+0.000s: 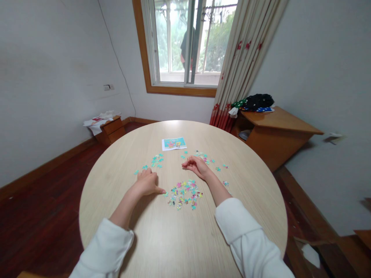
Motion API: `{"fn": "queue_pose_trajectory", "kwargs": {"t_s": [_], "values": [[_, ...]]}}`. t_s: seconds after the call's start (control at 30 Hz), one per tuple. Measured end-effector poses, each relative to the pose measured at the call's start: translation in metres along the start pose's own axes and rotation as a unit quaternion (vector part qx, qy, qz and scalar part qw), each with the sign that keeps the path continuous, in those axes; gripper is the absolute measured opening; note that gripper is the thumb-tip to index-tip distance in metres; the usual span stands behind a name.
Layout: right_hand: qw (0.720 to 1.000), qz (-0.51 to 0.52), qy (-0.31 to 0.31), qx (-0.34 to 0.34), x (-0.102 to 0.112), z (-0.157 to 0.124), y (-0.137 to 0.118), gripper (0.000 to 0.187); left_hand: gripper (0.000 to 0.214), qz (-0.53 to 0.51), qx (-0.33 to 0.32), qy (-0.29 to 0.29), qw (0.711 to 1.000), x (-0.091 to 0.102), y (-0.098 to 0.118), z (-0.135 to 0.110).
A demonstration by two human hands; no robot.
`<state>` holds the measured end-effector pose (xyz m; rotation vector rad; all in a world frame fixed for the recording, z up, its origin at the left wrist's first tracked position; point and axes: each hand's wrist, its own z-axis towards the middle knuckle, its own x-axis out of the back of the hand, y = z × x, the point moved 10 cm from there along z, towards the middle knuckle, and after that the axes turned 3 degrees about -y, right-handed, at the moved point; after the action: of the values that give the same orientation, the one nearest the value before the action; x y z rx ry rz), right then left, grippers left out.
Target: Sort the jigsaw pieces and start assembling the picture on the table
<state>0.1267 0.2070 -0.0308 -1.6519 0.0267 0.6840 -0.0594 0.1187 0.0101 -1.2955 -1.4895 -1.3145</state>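
A heap of small colourful puzzle pieces (184, 194) lies on the round wooden table (179, 239) between my hands. My left hand (148, 183) rests on the table left of the heap, fingers curled, with the thumb touching a piece at the heap's edge. My right hand (196, 165) rests beyond the heap with its fingers curled in a loose pinch; what it holds, if anything, is too small to see. Teal pieces (156, 160) are scattered behind my left hand. More loose pieces (207, 158) lie by my right hand. A picture card (174, 143) lies farther back.
A wooden side table (275, 131) with dark clothes (256, 102) stands at the right by a curtain (243, 61). A low wooden cabinet (111, 129) sits against the left wall. The window (188, 42) is straight ahead. Dark red floor surrounds the table.
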Motion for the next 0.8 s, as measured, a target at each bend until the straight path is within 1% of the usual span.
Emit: {"fn": "queue_pose_trajectory", "kwargs": {"t_s": [0.13,0.2,0.33,0.43,0.57,0.63,0.7,0.77,0.8], "values": [[1.0,-0.001,0.002,-0.005,0.0,-0.001,0.001,0.009,0.042,-0.004,-0.038,0.058,0.998,-0.002,0.028,-0.002],[1.0,-0.003,0.002,-0.006,0.0,-0.001,0.0,0.009,0.04,-0.001,-0.058,0.076,0.995,-0.006,0.041,-0.003],[1.0,-0.002,0.006,-0.006,-0.001,-0.002,-0.001,0.01,0.033,-0.021,-0.103,0.085,0.991,-0.015,0.063,-0.004],[1.0,0.001,0.009,-0.006,-0.002,-0.002,-0.002,0.011,0.028,-0.045,-0.117,0.101,0.987,-0.014,0.067,-0.004],[1.0,0.003,0.009,-0.008,-0.003,-0.003,-0.002,0.012,0.024,-0.075,-0.103,0.165,0.978,0.001,0.056,-0.004],[1.0,0.003,0.006,-0.008,-0.003,-0.004,-0.003,0.012,0.024,-0.098,-0.138,0.184,0.968,0.005,0.061,-0.009],[1.0,0.004,0.005,-0.006,-0.003,-0.004,-0.003,0.012,0.031,-0.101,-0.205,0.171,0.959,0.0,0.079,-0.016],[1.0,0.004,0.01,-0.004,-0.002,-0.004,-0.003,0.011,0.043,-0.073,-0.256,0.124,0.956,-0.014,0.098,-0.023],[1.0,0.004,0.013,-0.003,-0.001,-0.003,-0.003,0.011,0.05,-0.056,-0.265,0.096,0.958,-0.022,0.106,-0.026]]}}
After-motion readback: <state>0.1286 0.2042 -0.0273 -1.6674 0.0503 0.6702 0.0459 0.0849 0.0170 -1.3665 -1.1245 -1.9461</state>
